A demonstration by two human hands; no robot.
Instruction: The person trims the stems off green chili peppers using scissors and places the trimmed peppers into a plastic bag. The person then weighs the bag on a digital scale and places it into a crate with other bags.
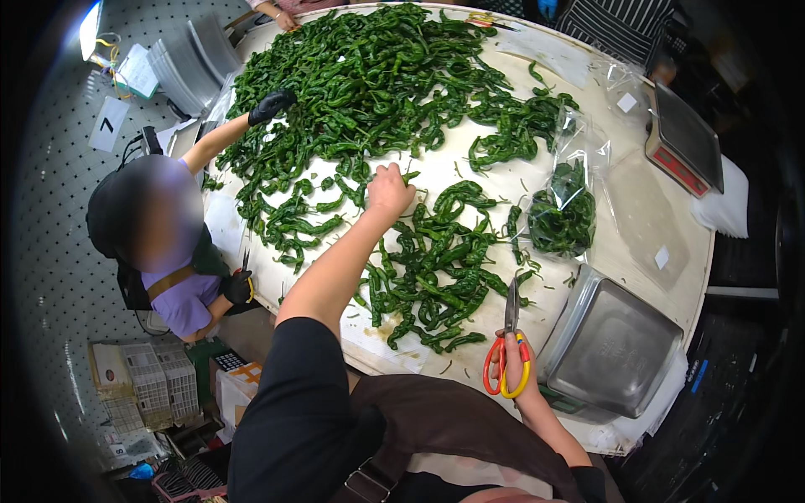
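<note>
My left hand reaches over the white table, fingers curled around a green pepper whose end sticks out on the right side. Its palm side is hidden. In my right hand are scissors with one red and one yellow handle loop, blades pointing away from me. A loose group of wrinkled green peppers lies between my arms. Beyond my left hand spreads a large heap of the same peppers. A clear plastic bag partly filled with peppers stands right of the near group.
A scale with a metal tray sits at my right, and another scale stands farther back. A flat clear bag lies between them. At left, a co-worker's gloved hand touches the heap; the other gloved hand holds scissors.
</note>
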